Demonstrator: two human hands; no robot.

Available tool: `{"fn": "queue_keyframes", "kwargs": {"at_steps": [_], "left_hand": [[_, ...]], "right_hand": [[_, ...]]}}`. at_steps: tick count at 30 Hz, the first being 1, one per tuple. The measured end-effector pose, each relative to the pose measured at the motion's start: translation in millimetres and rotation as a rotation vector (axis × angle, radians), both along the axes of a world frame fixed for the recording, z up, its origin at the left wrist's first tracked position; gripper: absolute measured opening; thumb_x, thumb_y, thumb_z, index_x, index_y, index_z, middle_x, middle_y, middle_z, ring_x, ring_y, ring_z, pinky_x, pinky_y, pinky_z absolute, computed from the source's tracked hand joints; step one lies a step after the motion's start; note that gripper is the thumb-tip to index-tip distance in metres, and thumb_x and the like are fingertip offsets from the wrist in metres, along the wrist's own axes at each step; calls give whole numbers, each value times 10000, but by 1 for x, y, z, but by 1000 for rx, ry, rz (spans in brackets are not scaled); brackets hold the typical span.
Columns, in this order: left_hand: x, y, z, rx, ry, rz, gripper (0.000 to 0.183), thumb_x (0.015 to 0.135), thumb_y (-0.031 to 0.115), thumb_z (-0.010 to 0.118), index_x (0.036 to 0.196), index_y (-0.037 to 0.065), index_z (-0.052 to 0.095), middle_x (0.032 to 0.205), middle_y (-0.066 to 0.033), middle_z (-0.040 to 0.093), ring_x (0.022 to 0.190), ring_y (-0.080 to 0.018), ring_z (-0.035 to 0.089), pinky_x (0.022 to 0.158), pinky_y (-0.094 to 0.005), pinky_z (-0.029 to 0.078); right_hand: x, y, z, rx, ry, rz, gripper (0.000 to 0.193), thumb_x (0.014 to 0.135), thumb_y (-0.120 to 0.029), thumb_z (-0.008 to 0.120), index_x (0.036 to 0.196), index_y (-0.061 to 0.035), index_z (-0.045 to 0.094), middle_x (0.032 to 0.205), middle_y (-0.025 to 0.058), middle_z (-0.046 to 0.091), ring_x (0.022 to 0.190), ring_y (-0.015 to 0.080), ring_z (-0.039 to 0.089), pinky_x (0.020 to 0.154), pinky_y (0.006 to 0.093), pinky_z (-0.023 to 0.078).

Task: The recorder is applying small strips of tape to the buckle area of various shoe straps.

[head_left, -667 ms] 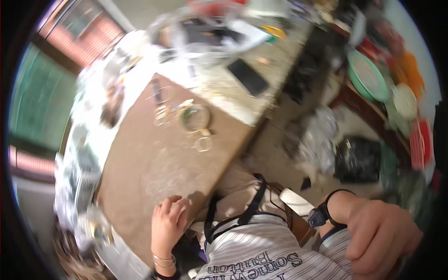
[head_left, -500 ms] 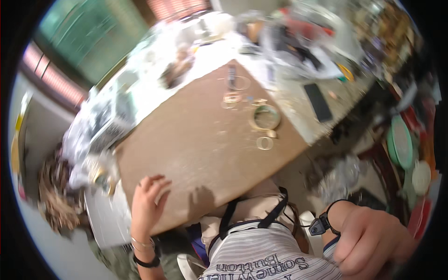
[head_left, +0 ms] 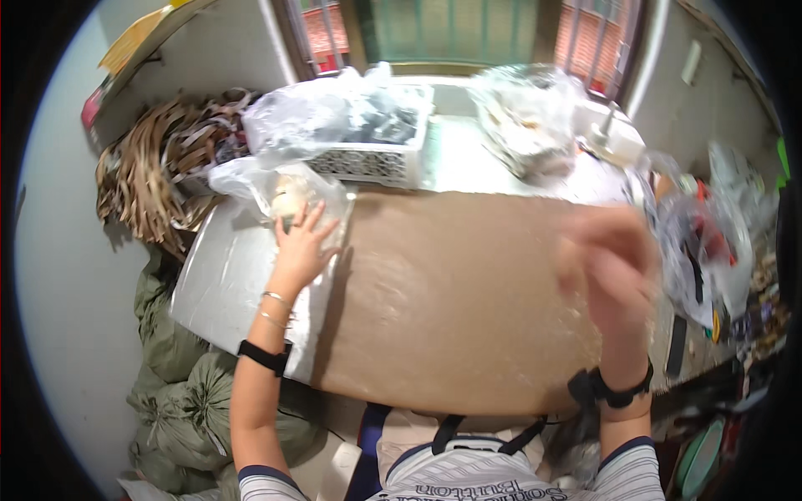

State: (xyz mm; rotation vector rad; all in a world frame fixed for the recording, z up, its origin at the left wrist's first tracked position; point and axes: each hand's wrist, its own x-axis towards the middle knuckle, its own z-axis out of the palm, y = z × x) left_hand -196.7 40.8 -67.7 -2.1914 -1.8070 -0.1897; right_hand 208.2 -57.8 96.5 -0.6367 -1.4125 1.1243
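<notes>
A brown board (head_left: 468, 301) covers most of the work surface, with a silvery sheet (head_left: 230, 263) along its left side. Behind the board's left part stands a white crate (head_left: 368, 165), a cloudy plastic bag (head_left: 301, 117) draped over it. In front of the crate lies a smaller clear bag (head_left: 330, 192), at the board's far left corner. The right hand (head_left: 614, 259) hovers above the board's right side, its fingers seemingly bent (motion blur smears them, so I cannot tell how far they are closed or whether they hold anything). The left hand (head_left: 303, 249) reaches over the silvery sheet with fingers spread wide, thumb out to the right, fingertips at a pale rounded item (head_left: 288, 199) in the clear bag, not wrapped around it. Thin bracelets (head_left: 274, 296) circle the left wrist.
</notes>
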Motion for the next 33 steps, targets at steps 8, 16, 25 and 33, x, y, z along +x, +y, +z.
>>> {"fn": "queue_keyframes", "kwargs": {"at_steps": [8,16,25,33], "left_hand": [[-29,6,-55,-74,-295,184,731,825,229,788,1487,157,484,1595,-69,362,1486,-353,322,1128,-642,326],[-44,9,-66,-299,-384,170,788,887,330,702,1574,179,347,1633,-102,322,1465,-475,325,1179,-649,236],[-44,9,-51,-334,-431,175,857,871,286,741,1593,129,308,1626,-161,328,1447,-430,362,1193,-549,287],[-53,17,-64,-309,-525,101,900,840,260,784,1596,153,308,1643,-149,302,1471,-464,304,1191,-615,232]], "right_hand": [[-141,271,-126,817,-1084,-467,397,849,-196,747,1209,-116,601,1115,129,618,1066,351,613,924,419,474],[-182,337,-155,620,-1303,-476,251,855,-373,712,766,-139,687,711,123,696,702,348,689,620,486,509],[-61,327,37,-250,-606,-223,296,850,-294,808,892,-6,753,791,69,718,601,107,614,506,281,430],[156,309,-119,-856,236,-93,214,1026,-241,599,1079,-56,694,897,66,711,711,188,701,635,340,623]]}}
